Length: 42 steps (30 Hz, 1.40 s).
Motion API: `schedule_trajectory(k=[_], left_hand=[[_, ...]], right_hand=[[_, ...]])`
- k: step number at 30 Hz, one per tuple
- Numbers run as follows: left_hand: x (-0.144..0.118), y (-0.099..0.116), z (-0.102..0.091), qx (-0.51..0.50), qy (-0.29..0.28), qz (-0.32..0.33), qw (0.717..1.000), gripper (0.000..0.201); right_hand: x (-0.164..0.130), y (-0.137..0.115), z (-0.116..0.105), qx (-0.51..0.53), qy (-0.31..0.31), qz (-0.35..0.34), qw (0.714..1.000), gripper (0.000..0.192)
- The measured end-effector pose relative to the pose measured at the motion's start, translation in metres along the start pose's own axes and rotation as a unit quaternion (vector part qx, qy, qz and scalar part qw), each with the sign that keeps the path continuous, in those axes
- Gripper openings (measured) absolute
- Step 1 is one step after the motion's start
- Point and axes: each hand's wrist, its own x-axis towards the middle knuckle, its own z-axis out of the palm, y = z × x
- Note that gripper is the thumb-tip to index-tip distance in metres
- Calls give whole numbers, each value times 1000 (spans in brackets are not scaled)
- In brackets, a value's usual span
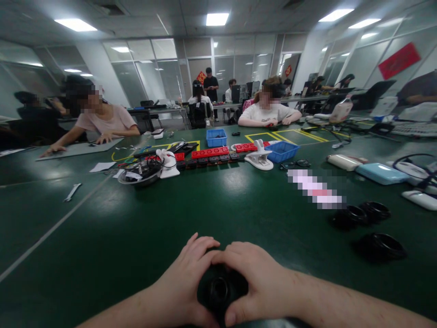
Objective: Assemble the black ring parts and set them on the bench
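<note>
- Plainly, the black round part (220,290) sits at the bottom centre of the frame, between the left hand (191,275) and the right hand (262,277); neither is nearer, as both touch it.
- Its circular opening faces up toward the camera; the outline looks round, so no long axis can be told. Whether its underside rests on the green table (102,255) is hidden.
- The left hand is half curled around the part's left side, its upper fingers bent over the far edge and its thumb low down.
- The right hand is curved around the right side, thumb at the near edge; the two hands meet above the part and hold it together.
- A metal bowl (140,182), left of centre in the frame, is heaped with a dark tangle of cables and some pale scraps; a white stand (170,166) is just beside it.
- Near the upper middle is a small blue tray (216,142); right of it, a larger blue bin (284,156) stands beside a white clip (259,159). The contents of both are too small to tell.
</note>
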Motion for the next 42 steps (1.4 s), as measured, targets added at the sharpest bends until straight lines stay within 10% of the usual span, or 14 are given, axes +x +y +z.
schedule_trajectory(k=[5,42], left_hand=[[2,8,3,-39,55,-7,998,36],[5,-3,3,-7,139,-128,982,29]], right_hand=[[2,0,3,-16,-5,-17,1000,51],[2,6,1,-14,162,38,986,10]])
